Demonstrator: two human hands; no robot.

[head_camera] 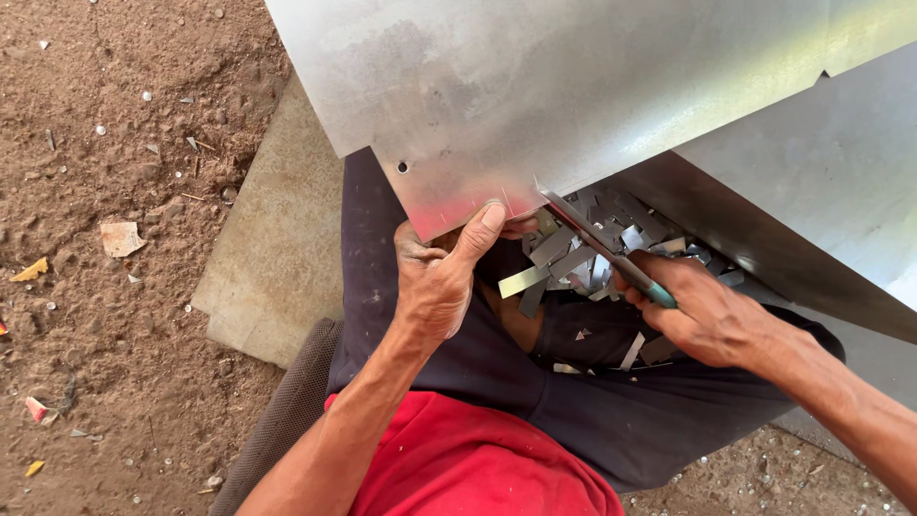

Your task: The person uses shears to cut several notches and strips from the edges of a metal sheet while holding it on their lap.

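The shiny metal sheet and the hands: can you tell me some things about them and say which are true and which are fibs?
1. The left hand grips the lower edge of the big shiny grey metal sheet. True.
2. The right hand holds a hammer. False: it holds metal snips with teal handles, blades at the sheet's edge.
3. Small cut grey metal strips lie piled on the person's lap. True.
4. The ground is green grass. False: it is brown dirt with scattered bits.
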